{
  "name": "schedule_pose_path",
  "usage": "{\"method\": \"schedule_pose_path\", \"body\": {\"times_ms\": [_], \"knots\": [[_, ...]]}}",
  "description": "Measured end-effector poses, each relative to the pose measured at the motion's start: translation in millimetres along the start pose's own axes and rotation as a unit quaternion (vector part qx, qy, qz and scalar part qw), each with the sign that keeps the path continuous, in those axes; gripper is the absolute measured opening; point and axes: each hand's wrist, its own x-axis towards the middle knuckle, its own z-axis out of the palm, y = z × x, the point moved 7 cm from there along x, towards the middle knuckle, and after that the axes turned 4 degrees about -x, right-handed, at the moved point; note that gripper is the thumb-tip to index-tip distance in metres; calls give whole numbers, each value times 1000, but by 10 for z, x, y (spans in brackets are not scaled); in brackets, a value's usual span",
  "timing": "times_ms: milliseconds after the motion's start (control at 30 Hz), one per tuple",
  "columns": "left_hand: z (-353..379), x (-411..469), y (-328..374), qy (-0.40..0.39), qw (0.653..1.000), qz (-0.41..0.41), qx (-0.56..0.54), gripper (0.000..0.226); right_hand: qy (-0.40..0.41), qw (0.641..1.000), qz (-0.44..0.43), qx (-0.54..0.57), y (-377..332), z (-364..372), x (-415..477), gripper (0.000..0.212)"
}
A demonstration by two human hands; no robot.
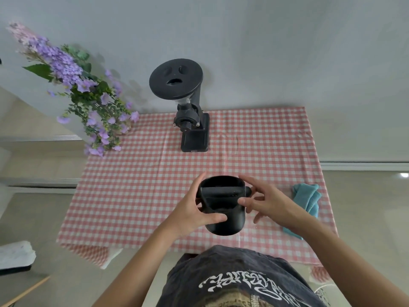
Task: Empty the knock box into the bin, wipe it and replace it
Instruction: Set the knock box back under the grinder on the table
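Head view, looking down at a table [141,196] covered with a red-white checked cloth [254,151].

Knock box [223,209], black, sits near the front middle of the table, between both hands. Upright or slightly tilted toward the camera, can't tell which. Open top faces up, black bar [221,191] across the mouth. Inside is dark; can't tell if there are grounds in it.

Left hand [194,209] grips the box from the left side: thumb across the front wall, fingers curled behind the far rim. Closed on the box.

Right hand [267,202] is at the right side of the box, fingers spread wide. Index tip reaches the far right rim, thumb tip touches the near right rim by the bar end. Other fingers hang loose, off the box. Looks like light contact, not a full grip.

Blue rag [307,198], folded, lies on the cloth to the right of the right hand, near the table's right edge, apart from the box.

Black grinder [192,120] stands at the back middle of the table against the wall, round lid on top, well apart from the box.

Purple flowers [84,94] at the back left corner.

Person's dark printed shirt [239,278] fills the bottom middle. Floor on both sides of the table. White object [15,253] at the lower left on the floor, unclear what it is.
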Motion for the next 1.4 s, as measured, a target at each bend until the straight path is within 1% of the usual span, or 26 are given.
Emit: {"method": "schedule_pose_path", "body": {"times_ms": [100, 200, 300, 467, 567, 700, 767, 833, 933, 1000, 1133, 1400], "knots": [[-45, -32, -57, -28, 999, -7, 46, 115, -14, 1000, 17, 21, 44, 69, 68, 69], [-152, -46, -56, -35, 989, -16, 142, 117, -29, 999, 20, 23, 41, 147, 159, 66], [-307, -2, -71, -40, 981, 4, 191, 105, -30, 999, 21, 20, -3, 250, 297, 65], [-650, 247, -194, -48, 982, 4, 181, 99, -28, 999, 36, -4, -12, 385, 668, 66], [-858, 440, -217, -59, 983, 5, 174, 104, -20, 999, 45, -5, -24, 435, 918, 68], [-1130, 714, -268, -56, 978, 4, 200, 109, 16, 999, 50, -10, -49, 482, 1235, 72], [-1207, 844, -275, -52, 976, 22, 210, 107, 38, 997, 43, -53, -76, 502, 1366, 79], [-1271, 985, -316, -43, 972, 40, 226, 108, 55, 988, 35, -140, -124, 527, 1484, 86], [-1327, 1143, -436, -34, 960, 68, 270, 107, 78, 975, 23, -208, -186, 594, 1648, 88], [-1361, 1236, -524, -31, 956, 77, 280, 104, 87, 969, 21, -230, -192, 635, 1768, 85], [-1411, 1424, -620, -28, 958, 64, 278, 103, 107, 963, 35, -245, -81, 631, 1948, 81], [-1447, 1612, -696, -31, 958, 77, 275, 101, 127, 949, 55, -284, 24, 632, 2151, 81]]}}
